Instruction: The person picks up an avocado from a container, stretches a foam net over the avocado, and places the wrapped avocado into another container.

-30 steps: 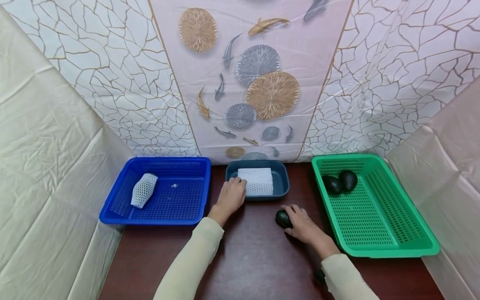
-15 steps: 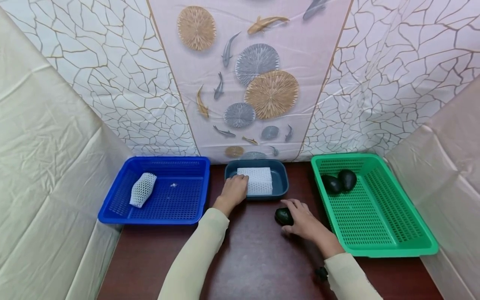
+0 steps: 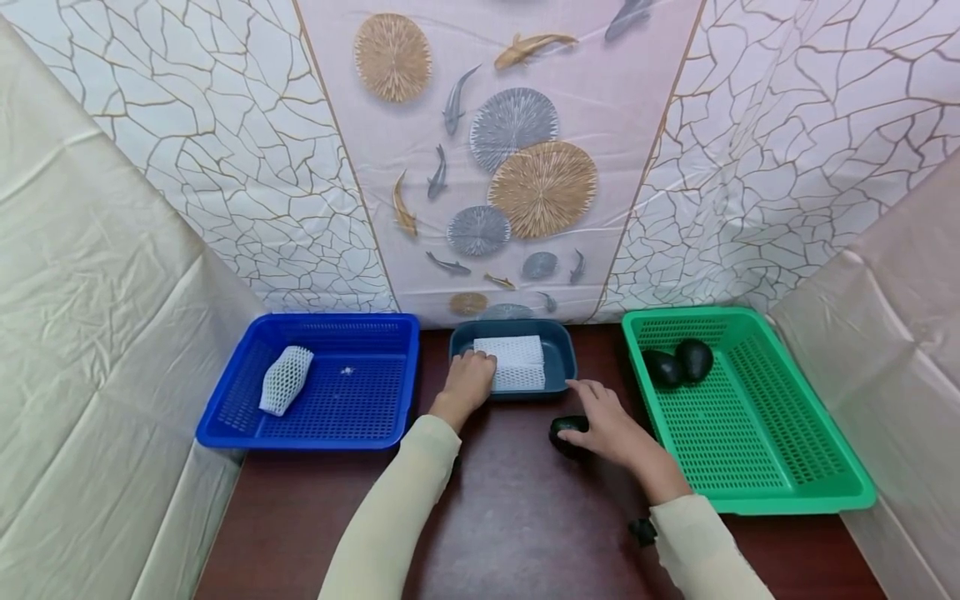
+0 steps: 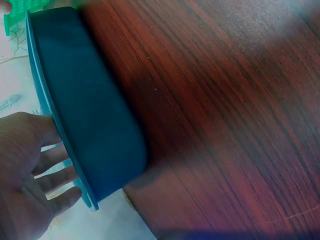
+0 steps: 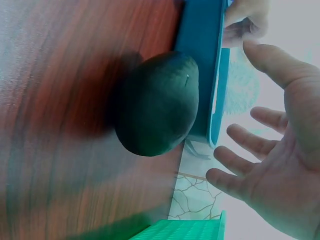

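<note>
My left hand point(image 3: 471, 382) reaches over the left rim of a small dark teal tray point(image 3: 561, 358), its fingers at the edge of white foam fruit nets point(image 3: 519, 362) stacked inside. In the left wrist view the fingertips disappear behind the rim, so whether they pinch a net is hidden. An avocado point(image 3: 560, 430) lies on the table just in front of the tray. Above and beside it, my right hand point(image 3: 609, 427) is spread with straight fingers, holding nothing; the right wrist view shows a gap between this hand and the avocado point(image 5: 159, 105).
To the left, a blue basket point(image 3: 307, 442) contains a netted fruit point(image 3: 287, 381). On the right stands a green basket point(image 3: 780, 504) with two dark avocados point(image 3: 694, 360) in its far left corner. A patterned cloth wall point(image 3: 525, 275) rises directly behind the tray.
My right hand has released the avocado, lifting and spreading its fingers toward the tray. The avocado stays on the table. My left hand has shifted slightly at the tray's left rim.
</note>
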The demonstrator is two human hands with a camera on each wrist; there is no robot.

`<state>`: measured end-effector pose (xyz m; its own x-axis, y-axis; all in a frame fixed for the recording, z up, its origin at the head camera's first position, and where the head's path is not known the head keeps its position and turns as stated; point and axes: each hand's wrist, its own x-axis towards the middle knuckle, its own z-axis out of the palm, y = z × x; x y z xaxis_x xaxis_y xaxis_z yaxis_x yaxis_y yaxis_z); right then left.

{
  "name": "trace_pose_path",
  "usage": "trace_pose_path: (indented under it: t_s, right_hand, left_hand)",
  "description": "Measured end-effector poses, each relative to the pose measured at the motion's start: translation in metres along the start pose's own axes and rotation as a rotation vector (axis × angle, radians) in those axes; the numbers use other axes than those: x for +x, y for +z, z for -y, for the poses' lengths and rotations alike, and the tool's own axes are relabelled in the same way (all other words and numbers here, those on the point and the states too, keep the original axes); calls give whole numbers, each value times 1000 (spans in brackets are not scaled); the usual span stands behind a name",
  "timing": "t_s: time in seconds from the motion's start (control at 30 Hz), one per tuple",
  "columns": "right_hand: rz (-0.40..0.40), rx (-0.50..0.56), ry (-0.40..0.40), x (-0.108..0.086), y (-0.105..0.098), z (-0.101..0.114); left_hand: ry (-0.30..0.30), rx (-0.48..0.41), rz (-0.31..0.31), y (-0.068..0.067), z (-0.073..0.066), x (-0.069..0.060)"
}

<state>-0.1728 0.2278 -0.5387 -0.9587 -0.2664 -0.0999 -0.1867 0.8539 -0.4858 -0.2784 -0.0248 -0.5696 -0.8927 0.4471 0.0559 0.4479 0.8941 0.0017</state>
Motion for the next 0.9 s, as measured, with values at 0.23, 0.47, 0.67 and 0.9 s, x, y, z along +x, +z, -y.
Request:
trace_pose_path:
  t_s: [0.23, 0.47, 0.67, 0.9]
  right_hand:
    - [2, 26, 11, 7, -4, 1]
    - [3, 38, 16, 8, -8, 1]
    - [-12, 27, -2, 12, -14, 3]
    - [-94, 29, -48, 15, -22, 9]
  left_hand:
    - [3, -12, 13, 0, 2, 0]
    - [-3, -39, 49, 1, 5, 0]
    - [7, -141, -13, -5, 6, -3]
    - [30, -210, -127, -21, 7, -8]
